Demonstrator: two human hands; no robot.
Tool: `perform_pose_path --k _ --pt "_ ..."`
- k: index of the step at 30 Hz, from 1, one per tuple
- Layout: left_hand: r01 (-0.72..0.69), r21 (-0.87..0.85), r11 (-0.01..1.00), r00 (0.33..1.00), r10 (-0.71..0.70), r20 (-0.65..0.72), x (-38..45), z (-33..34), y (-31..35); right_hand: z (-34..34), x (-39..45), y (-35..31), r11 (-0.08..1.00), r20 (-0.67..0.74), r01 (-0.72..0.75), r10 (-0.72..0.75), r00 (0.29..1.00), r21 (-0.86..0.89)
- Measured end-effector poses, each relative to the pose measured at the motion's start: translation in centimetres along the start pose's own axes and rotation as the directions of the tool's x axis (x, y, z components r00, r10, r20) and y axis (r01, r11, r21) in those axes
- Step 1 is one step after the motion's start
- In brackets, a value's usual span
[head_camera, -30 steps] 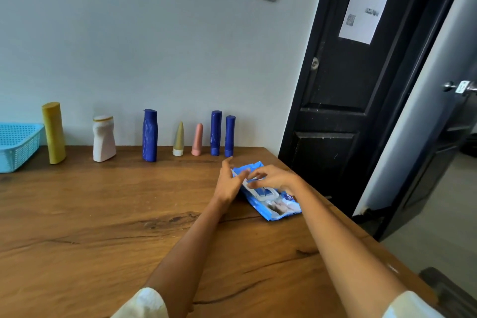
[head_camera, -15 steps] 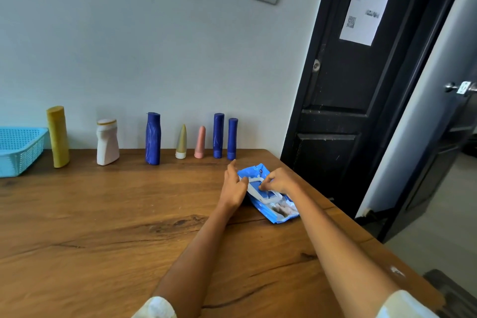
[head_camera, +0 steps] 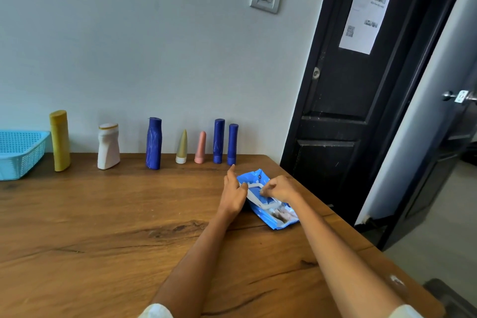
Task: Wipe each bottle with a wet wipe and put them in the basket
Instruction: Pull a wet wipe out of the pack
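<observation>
Right now both hands work at a blue wet wipe pack [head_camera: 268, 204] lying on the wooden surface [head_camera: 103, 227] near its right edge. The left hand [head_camera: 233, 195] rests against the pack's left side, index finger pointing straight out and thumb touching the white flip lid [head_camera: 255, 192]. The right hand [head_camera: 280, 188] has its fingers curled, pinching at the lid's opening; whether a wipe is between them cannot be told. Along the wall stand seven bottles, all upright: a yellow bottle [head_camera: 60, 141], a white bottle [head_camera: 108, 146], a tall blue bottle [head_camera: 153, 143], a cream cone tube [head_camera: 182, 147], a pink tube [head_camera: 201, 147] and two slim blue tubes [head_camera: 219, 141]. A light blue basket [head_camera: 20, 155] sits at the far left, just beside the yellow bottle; no bottle shows inside it.
</observation>
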State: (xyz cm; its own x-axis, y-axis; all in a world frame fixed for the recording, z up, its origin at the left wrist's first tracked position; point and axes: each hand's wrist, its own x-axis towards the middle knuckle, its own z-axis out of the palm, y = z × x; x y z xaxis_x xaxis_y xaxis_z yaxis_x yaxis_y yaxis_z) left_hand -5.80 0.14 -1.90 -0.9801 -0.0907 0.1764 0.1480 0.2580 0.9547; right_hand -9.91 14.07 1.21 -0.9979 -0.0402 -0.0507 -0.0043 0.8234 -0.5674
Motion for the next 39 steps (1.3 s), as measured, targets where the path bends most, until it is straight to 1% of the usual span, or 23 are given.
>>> perform_pose_path --k 2,4,5,6,7,8,10,12,13,14,16,17,18,21,25,26,27,28,30,32,34,37,39 --pt "0.0 0.0 1.0 1.0 0.0 -0.003 -0.1 0.0 0.1 0.2 -0.2 -0.3 0.999 -0.05 -0.03 0.031 0.998 0.024" --pt "0.005 -0.005 1.0 1.0 -0.005 -0.008 0.0 0.0 0.1 -0.1 0.0 -0.7 0.992 -0.105 -0.065 0.076 0.992 0.104" --pt "0.01 -0.011 1.0 1.0 -0.01 -0.01 0.0 0.0 0.1 -0.5 0.1 -1.2 0.979 -0.12 -0.067 0.091 0.989 0.195" --pt "0.013 -0.017 1.0 1.0 -0.013 -0.011 0.0 0.0 0.2 -0.8 0.1 -1.4 0.943 -0.098 -0.068 0.105 0.99 0.325" --pt "0.014 -0.02 1.0 1.0 -0.014 -0.011 0.0 0.0 0.2 -1.0 0.1 -1.5 0.893 -0.092 -0.064 0.116 0.989 0.446" --pt "0.013 -0.019 1.0 1.0 -0.013 -0.009 0.0 0.0 0.2 -0.9 0.4 -1.4 0.847 -0.119 -0.065 0.15 0.981 0.527" --pt "0.008 -0.01 1.0 1.0 -0.008 -0.003 0.0 0.0 0.2 -0.1 0.6 -0.5 0.849 -0.229 -0.099 0.249 0.941 0.519" --pt "0.005 -0.006 1.0 1.0 -0.005 0.001 0.0 0.1 0.2 0.6 0.7 0.6 0.871 -0.289 -0.058 0.224 0.931 0.488" --pt "0.005 -0.007 1.0 1.0 -0.005 0.0 0.1 0.1 0.2 0.7 0.6 0.9 0.866 -0.258 -0.05 0.203 0.945 0.498" --pt "0.007 -0.008 1.0 1.0 -0.007 -0.001 0.1 0.2 0.2 0.6 0.6 1.1 0.854 -0.192 -0.056 0.18 0.965 0.518" --pt "0.009 -0.011 1.0 1.0 -0.009 -0.006 0.2 0.1 0.1 0.1 0.4 1.2 0.858 -0.024 -0.106 0.137 0.99 0.502" --pt "0.01 -0.011 1.0 1.0 -0.01 -0.008 0.2 0.2 0.1 -0.2 0.4 1.3 0.872 0.025 -0.116 0.118 0.993 0.475" --pt "0.013 -0.012 1.0 1.0 -0.013 -0.009 0.3 0.2 0.1 -0.3 0.5 1.6 0.884 0.03 -0.111 0.109 0.994 0.454" --pt "0.011 -0.021 1.0 1.0 -0.011 -0.008 0.3 0.2 0.1 -0.1 0.5 1.9 0.913 -0.056 -0.066 0.096 0.994 0.403" --pt "-0.006 -0.007 1.0 1.0 0.006 -0.004 0.4 0.3 0.0 0.9 1.0 1.9 0.883 -0.183 0.036 0.057 0.982 0.468" --pt "-0.011 -0.004 1.0 1.0 0.011 -0.001 0.4 0.3 0.0 1.0 1.2 1.8 0.858 -0.224 0.048 0.079 0.971 0.512" --pt "-0.016 -0.004 1.0 1.0 0.016 -0.001 0.4 0.3 0.0 1.0 1.4 1.8 0.804 -0.253 0.051 0.126 0.959 0.592" --pt "-0.021 -0.006 1.0 1.0 0.021 -0.004 0.5 0.3 0.0 0.9 1.7 1.8 0.723 -0.261 0.052 0.181 0.948 0.689" --pt "-0.024 -0.008 1.0 1.0 0.023 -0.016 0.5 0.3 0.0 0.7 2.1 2.1 0.576 -0.251 0.053 0.27 0.93 0.816" --pt "-0.023 0.004 1.0 0.999 0.024 -0.043 0.6 0.6 0.4 0.4 2.4 2.5 0.499 -0.225 0.046 0.306 0.925 0.865" --pt "-0.031 0.004 1.0 0.996 0.031 -0.082 0.4 1.3 1.0 0.5 2.6 2.7 0.449 -0.186 0.024 0.321 0.928 0.893" --pt "-0.057 -0.104 0.993 0.985 0.039 -0.166 0.1 2.4 1.3 0.5 2.5 2.8 0.37 -0.121 0.006 0.288 0.95 0.929" --pt "-0.073 -0.098 0.993 0.987 0.058 -0.152 -0.2 3.0 0.9 0.3 2.5 2.9 0.334 -0.11 0.025 0.237 0.965 0.942"
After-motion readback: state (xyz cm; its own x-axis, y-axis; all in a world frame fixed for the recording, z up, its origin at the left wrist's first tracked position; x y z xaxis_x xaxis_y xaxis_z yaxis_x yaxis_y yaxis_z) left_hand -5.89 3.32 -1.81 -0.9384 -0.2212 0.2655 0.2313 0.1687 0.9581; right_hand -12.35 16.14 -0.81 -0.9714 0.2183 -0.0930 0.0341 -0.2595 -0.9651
